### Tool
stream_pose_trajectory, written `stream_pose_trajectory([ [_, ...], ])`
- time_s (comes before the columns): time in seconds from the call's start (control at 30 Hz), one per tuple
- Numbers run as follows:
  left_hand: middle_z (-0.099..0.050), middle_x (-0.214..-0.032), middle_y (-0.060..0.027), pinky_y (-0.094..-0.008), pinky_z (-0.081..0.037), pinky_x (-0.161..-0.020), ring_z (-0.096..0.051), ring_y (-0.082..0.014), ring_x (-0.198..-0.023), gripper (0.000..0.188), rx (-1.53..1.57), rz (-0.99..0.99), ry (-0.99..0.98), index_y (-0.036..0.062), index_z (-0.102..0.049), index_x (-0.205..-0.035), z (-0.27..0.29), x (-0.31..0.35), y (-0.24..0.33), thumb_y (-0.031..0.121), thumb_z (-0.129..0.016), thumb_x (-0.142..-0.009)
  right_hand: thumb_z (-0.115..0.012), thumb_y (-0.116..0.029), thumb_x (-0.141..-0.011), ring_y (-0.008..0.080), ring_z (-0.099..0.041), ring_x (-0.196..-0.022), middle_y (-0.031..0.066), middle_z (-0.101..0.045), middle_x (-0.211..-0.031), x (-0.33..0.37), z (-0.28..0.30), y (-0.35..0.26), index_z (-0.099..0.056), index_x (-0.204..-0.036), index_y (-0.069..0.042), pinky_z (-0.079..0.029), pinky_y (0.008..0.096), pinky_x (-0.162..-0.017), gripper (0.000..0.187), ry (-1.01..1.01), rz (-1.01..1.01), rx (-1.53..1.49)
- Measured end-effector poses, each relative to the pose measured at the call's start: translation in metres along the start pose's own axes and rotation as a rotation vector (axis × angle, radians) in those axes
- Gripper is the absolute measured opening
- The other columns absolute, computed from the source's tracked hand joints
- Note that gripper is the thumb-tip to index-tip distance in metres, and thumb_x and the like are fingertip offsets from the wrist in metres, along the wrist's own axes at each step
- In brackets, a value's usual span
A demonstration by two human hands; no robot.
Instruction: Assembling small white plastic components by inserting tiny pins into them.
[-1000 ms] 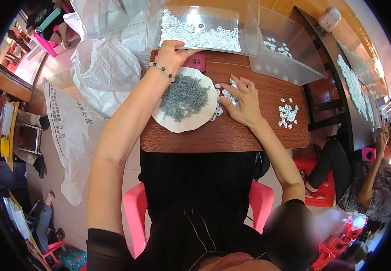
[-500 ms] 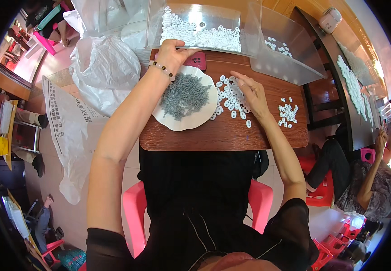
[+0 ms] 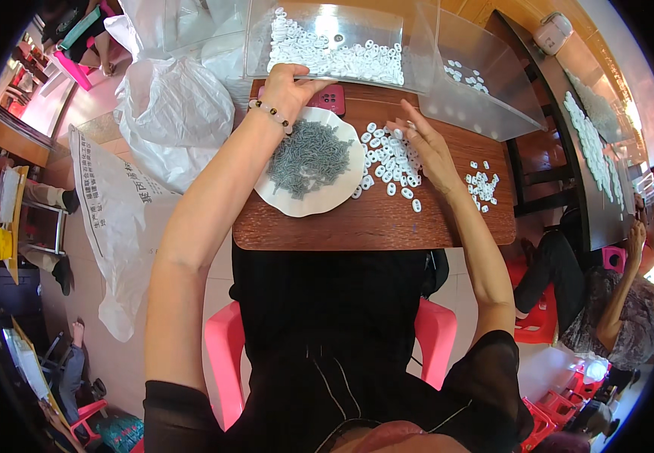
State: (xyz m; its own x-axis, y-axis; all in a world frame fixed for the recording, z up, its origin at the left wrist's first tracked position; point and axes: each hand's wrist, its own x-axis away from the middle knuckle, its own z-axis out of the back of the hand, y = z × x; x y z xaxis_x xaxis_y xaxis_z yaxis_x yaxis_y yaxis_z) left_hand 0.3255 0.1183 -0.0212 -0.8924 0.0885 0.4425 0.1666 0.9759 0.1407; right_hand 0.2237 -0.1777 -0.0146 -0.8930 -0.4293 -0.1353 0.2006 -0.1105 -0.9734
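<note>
White plastic rings [image 3: 389, 160] now lie spread across the brown wooden table [image 3: 387, 223], just right of the white plate [image 3: 342, 198] heaped with small grey pieces [image 3: 309, 157]. A second ago the right hand [image 3: 426, 147] sat close against the plate's edge with only a few rings showing; since then it has slid outward and the rings have fanned out beneath it. That hand lies flat, fingers spread, gripping nothing, fingertips touching the pile. The left hand [image 3: 290, 84] rests at the plate's far rim by the clear bin [image 3: 417, 30] of rings; whether it pinches anything I cannot tell. A smaller cluster of rings [image 3: 482, 186] sits apart, further right. It looks like sorting has begun.
</note>
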Motion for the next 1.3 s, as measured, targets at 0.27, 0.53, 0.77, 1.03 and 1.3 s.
stream_pose_trajectory([
  [0.27,-0.024,-0.134,-0.0353,-0.0734,-0.031,-0.101,-0.026,-0.0553,-0.129,0.030,0.007,0.037,-0.063,-0.0159,-0.030,-0.109,0.000,0.003,-0.006,-0.009,-0.037,-0.080,-0.059,-0.017,-0.089,0.0352,-0.040,-0.130,0.0156,-0.056,-0.131,0.011,-0.007,-0.012,-0.066,-0.120,-0.017,-0.034,0.0450,-0.106,0.032,-0.126,0.216,0.917],
  [0.53,-0.022,-0.138,-0.0384,-0.0686,-0.026,-0.107,-0.023,-0.0567,-0.131,0.048,-0.060,-0.079,-0.047,-0.0231,-0.016,-0.127,0.000,0.017,-0.006,-0.011,-0.030,-0.082,-0.056,-0.014,-0.090,0.0367,-0.045,-0.126,0.0152,-0.051,-0.137,0.010,-0.017,-0.036,-0.065,-0.119,-0.013,-0.036,0.0455,-0.105,0.030,-0.147,0.275,1.116],
  [0.77,-0.032,-0.127,-0.0357,-0.0690,-0.030,-0.105,-0.031,-0.0569,-0.125,0.030,-0.138,-0.164,0.037,-0.0186,-0.029,-0.110,-0.014,0.045,-0.020,-0.010,-0.036,-0.082,-0.056,-0.003,-0.083,0.0390,-0.057,-0.109,0.0177,-0.056,-0.130,0.002,-0.015,-0.043,-0.064,-0.115,-0.008,-0.041,0.0446,-0.102,0.033,-0.118,0.295,1.015],
  [1.03,-0.034,-0.122,-0.0330,-0.0682,-0.034,-0.103,-0.037,-0.0536,-0.120,0.030,-0.140,-0.160,0.050,-0.0168,-0.031,-0.109,-0.010,0.042,-0.020,-0.006,-0.040,-0.082,-0.058,-0.005,-0.080,0.0340,-0.065,-0.087,0.0178,-0.065,-0.115,-0.002,-0.020,-0.051,-0.069,-0.099,-0.004,-0.049,0.0424,-0.088,0.023,-0.117,0.324,1.176],
  [1.3,-0.036,-0.120,-0.0327,-0.0711,-0.032,-0.102,-0.039,-0.0533,-0.118,0.028,-0.069,-0.111,-0.042,-0.0146,-0.035,-0.105,0.009,0.020,-0.005,-0.006,-0.039,-0.078,-0.058,-0.027,-0.092,0.0110,-0.055,-0.065,0.0087,-0.061,-0.068,-0.089,-0.018,-0.088,-0.063,-0.085,0.003,-0.046,0.0295,-0.061,0.031,0.159,0.223,0.767],
])
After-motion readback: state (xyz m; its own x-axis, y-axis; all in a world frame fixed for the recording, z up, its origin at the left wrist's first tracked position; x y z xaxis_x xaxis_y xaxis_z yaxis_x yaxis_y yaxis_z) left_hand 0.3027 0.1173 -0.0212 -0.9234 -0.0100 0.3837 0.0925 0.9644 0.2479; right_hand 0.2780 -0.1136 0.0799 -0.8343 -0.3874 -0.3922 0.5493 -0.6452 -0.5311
